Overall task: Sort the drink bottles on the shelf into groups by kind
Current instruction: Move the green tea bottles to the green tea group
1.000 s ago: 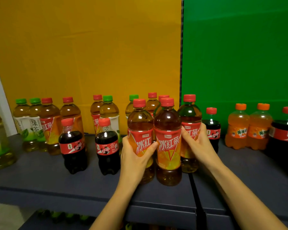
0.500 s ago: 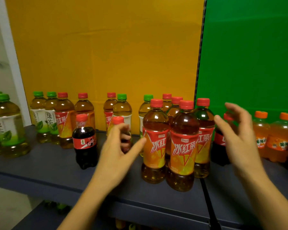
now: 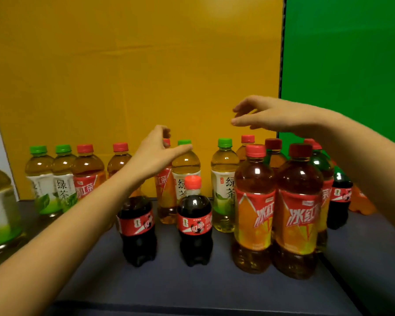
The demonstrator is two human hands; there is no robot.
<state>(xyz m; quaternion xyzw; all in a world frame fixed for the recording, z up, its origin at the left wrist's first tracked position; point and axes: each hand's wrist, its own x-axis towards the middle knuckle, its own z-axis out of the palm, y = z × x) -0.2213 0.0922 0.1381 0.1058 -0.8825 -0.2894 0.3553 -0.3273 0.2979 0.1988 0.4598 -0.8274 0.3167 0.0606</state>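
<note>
Hands: both empty, fingers loosely curled, gripping nothing. Left hand (image 3: pixel 155 153) hovers at cap height in back row, fingertips beside a red-cap iced tea bottle (image 3: pixel 165 188) and green tea bottle (image 3: pixel 185 169); both upright, long axis vertical, directly under/ahead of fingers. Right hand (image 3: pixel 267 115) higher, above the iced tea cluster (image 3: pixel 299 215) at shelf (image 3: pixel 214 288) front right. Left nearer; likely top-down cap pick.

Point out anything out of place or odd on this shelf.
Nothing is spilled, tipped or damaged; every bottle stands upright. The kinds are still mixed: a red-capped iced tea bottle stands right beside the green tea bottle, and a cola bottle stands apart behind the iced teas.
</note>
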